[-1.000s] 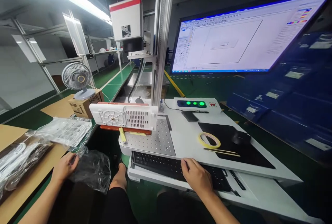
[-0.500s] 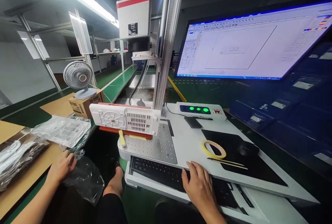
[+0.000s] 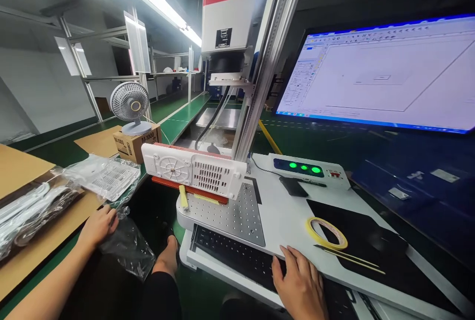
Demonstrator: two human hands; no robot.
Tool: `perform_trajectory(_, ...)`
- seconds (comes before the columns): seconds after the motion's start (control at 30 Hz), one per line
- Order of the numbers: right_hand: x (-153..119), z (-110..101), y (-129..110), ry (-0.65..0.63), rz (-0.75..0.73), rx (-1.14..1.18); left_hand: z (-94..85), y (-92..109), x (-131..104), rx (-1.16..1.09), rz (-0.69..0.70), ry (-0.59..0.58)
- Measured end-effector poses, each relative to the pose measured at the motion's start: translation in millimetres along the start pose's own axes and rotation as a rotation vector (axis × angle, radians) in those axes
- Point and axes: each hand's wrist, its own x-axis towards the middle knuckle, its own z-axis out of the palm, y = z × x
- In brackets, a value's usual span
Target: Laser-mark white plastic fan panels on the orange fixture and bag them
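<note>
My left hand [image 3: 98, 226] is closed, its fingers curled on the top of a clear plastic bag [image 3: 129, 248] that hangs down at the bench edge. Over the black keyboard [image 3: 237, 255], my right hand [image 3: 300, 280] lies with its fingers apart, the fingertips by the front edge of the white worktop [image 3: 276, 221]. A white plastic panel [image 3: 195, 170] with a round ribbed part and slots leans on an orange-red support, standing on the perforated metal plate [image 3: 226, 218]. Above it is the white machine head [image 3: 230, 18] with a red stripe.
A bagged white slotted panel [image 3: 111, 176] and other bagged white parts [image 3: 25, 216] lie at left. Behind stands a fan [image 3: 129, 102] on a cardboard box [image 3: 135, 147]. At right are yellow tape [image 3: 326, 233], thin sticks [image 3: 356, 260], a control box [image 3: 308, 169] and a monitor [image 3: 378, 72].
My view has swung a little to the left, so everything sits further right in the picture. Both hands keep nearly the same pose, the left still on the bag.
</note>
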Motion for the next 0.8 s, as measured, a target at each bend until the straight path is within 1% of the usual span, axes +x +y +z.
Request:
perform_trajectory(0.27, -0.6, 1.7, 4.0, 0.016, -0.03, -0.029, -7.1, 6.2, -1.1, 0.017, 0.001, -0.025)
perform_trajectory(0.43, -3.2, 2.0, 4.7, -0.011, -0.017, -0.044, 0.1, 3.8, -2.3, 0.031, 0.017, -0.008)
perform_trajectory(0.57, -4.4, 2.0, 5.0, 0.011, -0.023, -0.048, 5.7, 2.2, -3.7, 0.035, 0.026, 0.017)
perform_trajectory(0.8, -6.4, 2.5, 7.6, -0.015, -0.014, -0.033, 2.0, 5.3, -4.6, 0.027, 0.026, 0.02)
